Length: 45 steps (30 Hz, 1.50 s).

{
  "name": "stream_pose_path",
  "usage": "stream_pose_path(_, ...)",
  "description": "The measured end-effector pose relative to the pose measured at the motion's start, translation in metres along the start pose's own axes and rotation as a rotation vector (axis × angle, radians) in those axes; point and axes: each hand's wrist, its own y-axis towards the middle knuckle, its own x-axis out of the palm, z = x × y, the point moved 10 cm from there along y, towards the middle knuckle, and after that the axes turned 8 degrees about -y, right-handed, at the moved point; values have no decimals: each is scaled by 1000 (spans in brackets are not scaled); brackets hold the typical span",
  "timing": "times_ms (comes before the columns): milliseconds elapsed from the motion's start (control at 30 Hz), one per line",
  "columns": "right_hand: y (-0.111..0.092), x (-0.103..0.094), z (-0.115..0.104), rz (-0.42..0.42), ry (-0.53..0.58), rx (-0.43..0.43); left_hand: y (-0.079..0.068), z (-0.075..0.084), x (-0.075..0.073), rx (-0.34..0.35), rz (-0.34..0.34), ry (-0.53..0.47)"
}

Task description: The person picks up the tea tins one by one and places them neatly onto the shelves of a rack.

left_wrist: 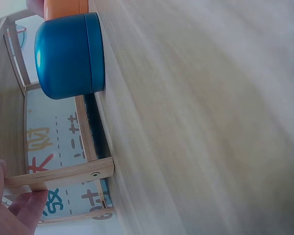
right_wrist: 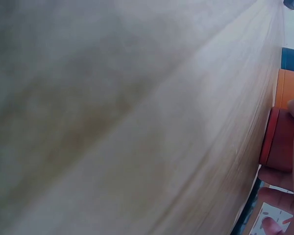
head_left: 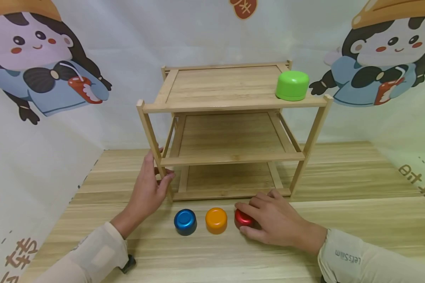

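A three-tier wooden shelf rack point(head_left: 233, 158) stands on the table. My left hand point(head_left: 148, 188) holds its front left leg, with thumb and fingers on either side of the wood; the left wrist view shows the lower end of that leg point(left_wrist: 73, 173). At the front right, my right hand point(head_left: 277, 221) grips a small red round canister point(head_left: 242, 219) from its right side, fingers over its far side and thumb at the near side. An orange canister point(head_left: 216, 221) and a blue canister point(head_left: 185, 222) stand upright in a row to its left.
A bright green canister point(head_left: 292, 85) sits on the top tier's front right corner. Pale cloth walls point(head_left: 134, 47) with cartoon figures enclose the wood-grain table point(head_left: 340, 173) at the back and sides. A small dark object point(head_left: 129, 264) shows by the left sleeve.
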Motion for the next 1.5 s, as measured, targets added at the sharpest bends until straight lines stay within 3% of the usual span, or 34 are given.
stream_pose_path(533,0,-7,1,21,6,14,0,0,-1,2,9,6)
stream_pose_path(967,-2,-16,-3,86,2,-4,0,-3,0,-6,10,11)
stream_pose_path(1500,-2,-28,-2,36,15,35,0,-2,0,-12,6,6)
